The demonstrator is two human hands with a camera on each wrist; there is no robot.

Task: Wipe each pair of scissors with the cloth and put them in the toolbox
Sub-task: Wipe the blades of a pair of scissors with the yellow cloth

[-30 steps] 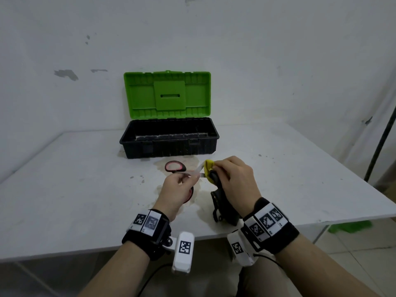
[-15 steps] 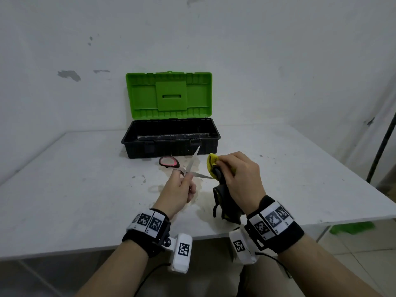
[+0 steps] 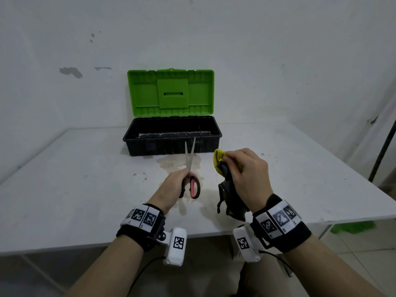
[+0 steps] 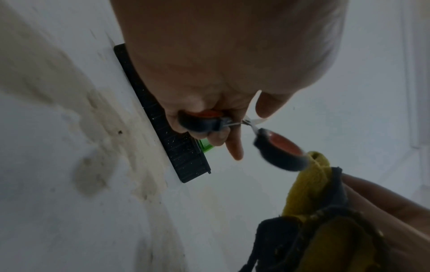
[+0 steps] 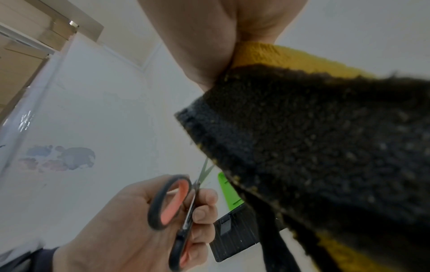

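Observation:
My left hand (image 3: 183, 179) grips a pair of scissors (image 3: 190, 166) by one black-and-red handle loop. The blades stand in a narrow V and point away from me at the toolbox. In the right wrist view the scissors (image 5: 171, 202) show their other loop free beside my left hand's fingers (image 5: 204, 213). My right hand (image 3: 232, 162) holds a yellow-and-black cloth (image 3: 228, 196) bunched up, a little to the right of the scissors and apart from them. The cloth (image 4: 309, 185) hangs just below the free handle loop (image 4: 281, 152). The black toolbox (image 3: 171, 146) stands open with its green lid (image 3: 170, 93) upright.
A white table (image 3: 75, 189) carries a brownish stain (image 3: 171, 163) in front of the toolbox. The white wall rises right behind the box. The table's near edge runs just under my wrists, and a dark pole (image 3: 383, 151) stands at the far right.
The scissors have come off the cloth and swung from lying crosswise to pointing at the toolbox, the blades nearly together. My right hand with the cloth has drawn slightly to the right.

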